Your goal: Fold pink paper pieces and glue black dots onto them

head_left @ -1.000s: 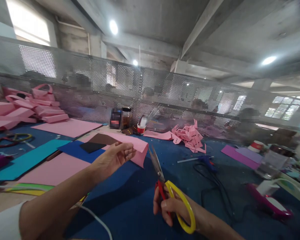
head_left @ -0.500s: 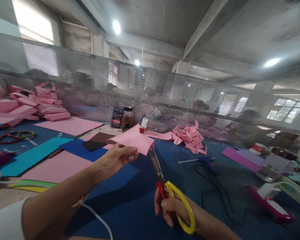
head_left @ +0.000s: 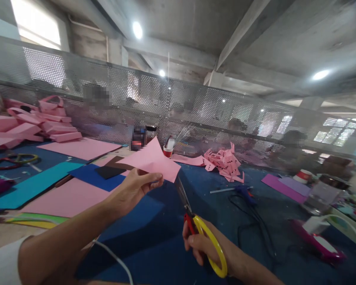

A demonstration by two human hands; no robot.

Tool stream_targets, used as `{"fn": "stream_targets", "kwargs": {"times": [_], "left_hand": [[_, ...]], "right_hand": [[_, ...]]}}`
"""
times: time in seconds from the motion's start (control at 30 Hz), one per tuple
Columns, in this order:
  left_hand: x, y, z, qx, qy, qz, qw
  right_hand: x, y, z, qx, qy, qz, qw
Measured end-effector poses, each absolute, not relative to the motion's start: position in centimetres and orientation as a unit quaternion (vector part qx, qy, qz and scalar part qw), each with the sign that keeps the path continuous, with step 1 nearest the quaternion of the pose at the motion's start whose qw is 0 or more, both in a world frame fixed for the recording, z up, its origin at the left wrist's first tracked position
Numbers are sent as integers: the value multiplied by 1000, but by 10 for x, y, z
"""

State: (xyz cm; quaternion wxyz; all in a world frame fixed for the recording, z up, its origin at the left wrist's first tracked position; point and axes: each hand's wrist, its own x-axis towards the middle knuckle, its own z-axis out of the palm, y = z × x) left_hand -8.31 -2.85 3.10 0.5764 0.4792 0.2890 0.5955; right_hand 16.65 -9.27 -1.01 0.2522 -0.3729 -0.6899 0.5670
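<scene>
Between the thumb and fingers of my left hand (head_left: 139,186) is a piece of pink paper (head_left: 154,160), held up above the blue table with one corner pointing away from me. My right hand (head_left: 201,241) grips scissors (head_left: 191,215) with one red and one yellow handle. Their blades point up and away, with the tips at the paper's lower right corner. Whether the blades touch the paper I cannot tell. Under my left forearm lies a larger pink sheet (head_left: 68,196), beside blue, black and turquoise pieces.
A heap of cut pink pieces (head_left: 224,162) lies beyond the scissors, near a perforated metal screen (head_left: 201,107). To the right are a blue glue gun (head_left: 245,194) with its cord and a magenta device (head_left: 317,241). Folded pink strips (head_left: 47,122) pile up at far left, near other scissors (head_left: 14,160).
The pink paper has turned and tilted, its far corner now standing higher. The scissors have shifted slightly left and downward, their tips still near the paper's right corner.
</scene>
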Motion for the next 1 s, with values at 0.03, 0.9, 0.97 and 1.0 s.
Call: {"fn": "stream_targets", "kwargs": {"times": [0.03, 0.9, 0.97, 1.0], "left_hand": [[-82, -30, 33, 478, 292, 599, 571], [-76, -37, 24, 547, 341, 595, 480], [-74, -38, 23, 545, 349, 595, 477], [-74, -38, 23, 542, 352, 596, 476]], "right_hand": [[166, -93, -11, -389, -689, 558, 250], [168, -92, -13, -400, -703, 534, 246], [168, -92, -14, -403, -700, 536, 247], [168, -92, -14, -403, -700, 535, 248]]}}
